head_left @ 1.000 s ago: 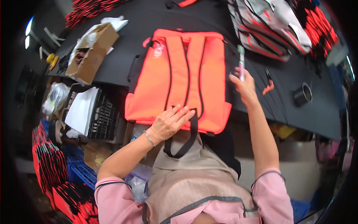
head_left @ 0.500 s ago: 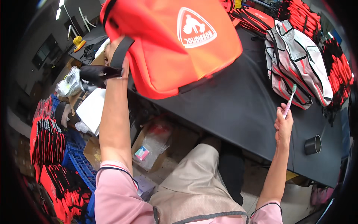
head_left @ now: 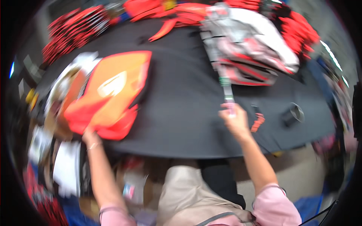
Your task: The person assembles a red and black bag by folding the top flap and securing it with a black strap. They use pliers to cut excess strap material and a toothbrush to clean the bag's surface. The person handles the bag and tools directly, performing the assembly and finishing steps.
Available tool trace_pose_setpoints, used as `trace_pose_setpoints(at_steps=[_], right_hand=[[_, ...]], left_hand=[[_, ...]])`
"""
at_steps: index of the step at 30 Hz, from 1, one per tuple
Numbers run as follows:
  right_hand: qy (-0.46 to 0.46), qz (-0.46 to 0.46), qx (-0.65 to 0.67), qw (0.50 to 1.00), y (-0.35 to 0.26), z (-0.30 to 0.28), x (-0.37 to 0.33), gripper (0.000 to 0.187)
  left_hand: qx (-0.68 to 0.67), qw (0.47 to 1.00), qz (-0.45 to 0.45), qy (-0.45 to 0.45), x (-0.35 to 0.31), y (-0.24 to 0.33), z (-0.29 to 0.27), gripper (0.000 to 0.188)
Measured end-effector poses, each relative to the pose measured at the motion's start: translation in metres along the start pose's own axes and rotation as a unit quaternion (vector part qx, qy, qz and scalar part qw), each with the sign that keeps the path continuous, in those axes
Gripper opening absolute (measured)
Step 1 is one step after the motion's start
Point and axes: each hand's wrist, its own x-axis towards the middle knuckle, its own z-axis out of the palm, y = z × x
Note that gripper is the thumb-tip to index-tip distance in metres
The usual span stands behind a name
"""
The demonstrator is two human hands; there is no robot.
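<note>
An orange-red bag point(head_left: 130, 69) with a white emblem lies tilted at the left side of the black table point(head_left: 181, 113). My left hand point(head_left: 90, 138) is closed on its near lower edge; motion blur softens the fingers. In my right hand point(head_left: 237, 121) is a toothbrush point(head_left: 228, 97) with a pinkish handle, gripped near the handle's end. Its green-bristled head points away from me, close to the grey and white bags point(head_left: 252, 41) with red trim. A small red and black strap piece point(head_left: 258, 122) lies to the right of my right hand.
A dark metal cup point(head_left: 292, 115) is at the table's right. Red and black pieces point(head_left: 77, 32) are stacked along the far left edge, and more red items point(head_left: 299, 34) at the far right. White sheets point(head_left: 67, 167) and boxes stand left of the table.
The orange-red bag has gone from raised close before me down to the table's left side, my left hand still on it. The whole view has swung, and the toothbrush stays in my right hand.
</note>
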Motion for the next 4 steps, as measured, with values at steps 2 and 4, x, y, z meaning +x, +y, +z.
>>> trace_pose_setpoints(at_steps=[2, 4], right_hand=[[-0.019, -0.060, 0.040, 0.997, -0.001, 0.010, 0.017, 0.026], [-0.018, -0.075, 0.003, 0.997, -0.018, -0.017, 0.037, 0.023]], left_hand=[[0.034, 0.998, -0.032, -0.032, 0.046, 0.022, -0.054, 0.029], [-0.011, 0.979, -0.103, -0.173, 0.098, 0.008, -0.056, 0.046]])
